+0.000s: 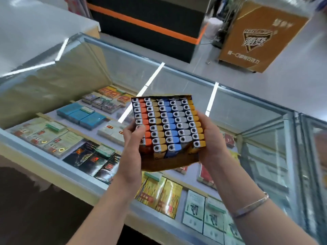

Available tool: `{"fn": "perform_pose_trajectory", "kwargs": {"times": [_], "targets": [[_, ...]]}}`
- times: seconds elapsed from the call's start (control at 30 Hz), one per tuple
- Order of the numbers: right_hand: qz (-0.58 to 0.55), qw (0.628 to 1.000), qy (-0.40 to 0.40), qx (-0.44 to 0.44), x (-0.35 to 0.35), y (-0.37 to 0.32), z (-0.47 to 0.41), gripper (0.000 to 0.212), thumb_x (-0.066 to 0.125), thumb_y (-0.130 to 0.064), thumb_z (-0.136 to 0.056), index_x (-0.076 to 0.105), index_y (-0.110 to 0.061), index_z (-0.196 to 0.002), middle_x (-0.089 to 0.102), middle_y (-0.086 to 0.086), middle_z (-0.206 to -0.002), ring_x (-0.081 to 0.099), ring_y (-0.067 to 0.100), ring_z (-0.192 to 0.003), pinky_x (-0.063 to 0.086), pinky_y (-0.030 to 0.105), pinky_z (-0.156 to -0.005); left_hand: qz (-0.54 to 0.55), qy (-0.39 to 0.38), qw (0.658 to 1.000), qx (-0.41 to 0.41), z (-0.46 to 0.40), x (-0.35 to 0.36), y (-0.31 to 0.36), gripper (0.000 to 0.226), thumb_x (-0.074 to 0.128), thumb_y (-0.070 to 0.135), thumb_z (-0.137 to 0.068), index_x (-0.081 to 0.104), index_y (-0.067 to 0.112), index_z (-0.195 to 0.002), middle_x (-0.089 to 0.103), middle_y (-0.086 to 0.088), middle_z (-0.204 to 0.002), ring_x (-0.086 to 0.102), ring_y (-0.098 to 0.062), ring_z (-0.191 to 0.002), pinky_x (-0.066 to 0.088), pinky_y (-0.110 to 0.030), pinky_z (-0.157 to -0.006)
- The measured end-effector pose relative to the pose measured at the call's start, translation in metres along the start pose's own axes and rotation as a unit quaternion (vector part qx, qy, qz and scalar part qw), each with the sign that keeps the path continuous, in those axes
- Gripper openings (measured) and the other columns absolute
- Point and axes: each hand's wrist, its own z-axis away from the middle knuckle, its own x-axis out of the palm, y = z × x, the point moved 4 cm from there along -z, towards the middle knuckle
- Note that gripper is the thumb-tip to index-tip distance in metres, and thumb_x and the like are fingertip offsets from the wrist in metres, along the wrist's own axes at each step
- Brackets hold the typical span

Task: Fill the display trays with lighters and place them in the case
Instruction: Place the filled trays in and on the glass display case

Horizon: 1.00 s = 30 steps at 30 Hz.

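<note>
Head view: left hand (131, 138) and right hand (208, 137) grip display tray (169, 163) of lighters (168, 122) (five colour rows), fingers curled round its sides, above glass case (247, 106).

Held above a glass case (247, 96) of cigarette packs (81, 114) — a cardboard tray (168, 162) of lighters (168, 121) in orange, yellow, blue and grey rows, gripped by left hand (132, 138) and right hand (209, 137) — bracelet (251, 206) on right wrist.

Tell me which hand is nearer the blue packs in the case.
Left. The left hand grips the lighter tray's left side, just right of the blue packs below the glass; the right hand holds the tray's far side, farther away.
</note>
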Motion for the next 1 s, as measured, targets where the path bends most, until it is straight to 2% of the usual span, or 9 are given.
{"fn": "perform_pose_trajectory", "kwargs": {"times": [0.13, 0.3, 0.4, 0.47, 0.57, 0.67, 0.77, 0.9, 1.0], "targets": [[-0.058, 0.997, 0.045, -0.029, -0.056, -0.018, 0.043, 0.026, 0.056, -0.037, -0.084, 0.073, -0.017, -0.083, 0.073, 0.004, -0.085, 0.07, 0.021, -0.077, 0.055, 0.029, -0.057, -0.005, -0.044, 0.998, -0.042, 0.019, 0.052, -0.026, 0.059, 0.058, 0.043, -0.075, 0.045, 0.018, -0.127, 0.07, -0.006, -0.102, 0.068, -0.026, -0.089, 0.054, -0.032, -0.061], [-0.132, 0.986, 0.091, -0.035, -0.137, -0.025, 0.111, 0.044, 0.055, -0.043, -0.082, 0.069, -0.009, -0.106, 0.07, 0.014, -0.105, 0.069, 0.029, -0.091, 0.056, 0.036, -0.064, -0.016, -0.106, 0.99, -0.09, 0.055, 0.128, -0.065, 0.053, 0.062, 0.034, -0.074, 0.049, 0.016, -0.122, 0.071, -0.01, -0.097, 0.069, -0.028, -0.084, 0.054, -0.035, -0.06], [-0.172, 0.98, 0.085, -0.054, -0.183, -0.03, 0.157, 0.044, 0.048, -0.044, -0.088, 0.071, -0.011, -0.104, 0.069, 0.015, -0.108, 0.067, 0.03, -0.096, 0.056, 0.037, -0.069, -0.038, -0.127, 0.985, -0.111, 0.083, 0.172, -0.092, 0.047, 0.063, 0.033, -0.072, 0.052, 0.016, -0.114, 0.072, -0.008, -0.09, 0.07, -0.026, -0.077, 0.054, -0.032, -0.055], [-0.182, 0.975, 0.112, -0.065, -0.216, -0.033, 0.188, 0.047, 0.057, -0.04, -0.081, 0.064, -0.008, -0.115, 0.067, 0.017, -0.112, 0.066, 0.032, -0.099, 0.056, 0.041, -0.074, -0.067, -0.149, 0.98, -0.117, 0.103, 0.199, -0.11, 0.043, 0.064, 0.035, -0.071, 0.054, 0.018, -0.109, 0.072, -0.009, -0.092, 0.07, -0.028, -0.079, 0.055, -0.034, -0.056], [-0.172, 0.963, 0.186, -0.091, -0.267, -0.038, 0.236, 0.072, 0.069, -0.035, -0.066, 0.047, -0.008, -0.129, 0.062, 0.02, -0.118, 0.064, 0.036, -0.102, 0.053, 0.048, -0.083, -0.089, -0.178, 0.972, -0.123, 0.134, 0.241, -0.138, 0.04, 0.066, 0.033, -0.068, 0.056, 0.019, -0.104, 0.072, -0.008, -0.092, 0.07, -0.026, -0.079, 0.056, -0.031, -0.057], [-0.16, 0.95, 0.239, -0.12, -0.307, -0.045, 0.283, 0.066, 0.07, -0.03, -0.069, 0.048, -0.008, -0.127, 0.064, 0.021, -0.115, 0.066, 0.035, -0.098, 0.055, 0.047, -0.078, -0.111, -0.204, 0.963, -0.139, 0.162, 0.28, -0.168, 0.043, 0.068, 0.033, -0.065, 0.057, 0.017, -0.103, 0.072, -0.006, -0.089, 0.07, -0.022, -0.076, 0.055, -0.03, -0.057], [-0.172, 0.925, 0.313, -0.131, -0.347, -0.043, 0.329, 0.051, 0.064, -0.027, -0.081, 0.049, -0.01, -0.126, 0.065, 0.019, -0.112, 0.066, 0.034, -0.097, 0.054, 0.05, -0.084, -0.144, -0.258, 0.94, -0.171, 0.189, 0.317, -0.199, 0.031, 0.06, 0.033, -0.074, 0.056, 0.019, -0.102, 0.072, -0.002, -0.082, 0.069, -0.019, -0.069, 0.051, -0.028, -0.048], [-0.206, 0.871, 0.414, -0.163, -0.389, -0.032, 0.391, 0.042, 0.063, -0.029, -0.082, 0.054, -0.013, -0.12, 0.07, 0.013, -0.102, 0.07, 0.028, -0.089, 0.057, 0.042, -0.074, -0.191, -0.362, 0.889, -0.202, 0.223, 0.368, -0.231, 0.042, 0.058, 0.036, -0.066, 0.057, 0.021, -0.105, 0.071, 0.002, -0.082, 0.068, -0.018, -0.072, 0.049, -0.027, -0.049], [-0.239, 0.814, 0.492, -0.197, -0.407, -0.019, 0.439, 0.037, 0.063, -0.028, -0.082, 0.056, -0.014, -0.116, 0.072, 0.01, -0.094, 0.071, 0.027, -0.084, 0.058, 0.04, -0.067, -0.207, -0.435, 0.845, -0.232, 0.252, 0.401, -0.256, 0.044, 0.059, 0.035, -0.063, 0.059, 0.019, -0.104, 0.071, 0.003, -0.081, 0.067, -0.015, -0.071, 0.049, -0.026, -0.051]]}}
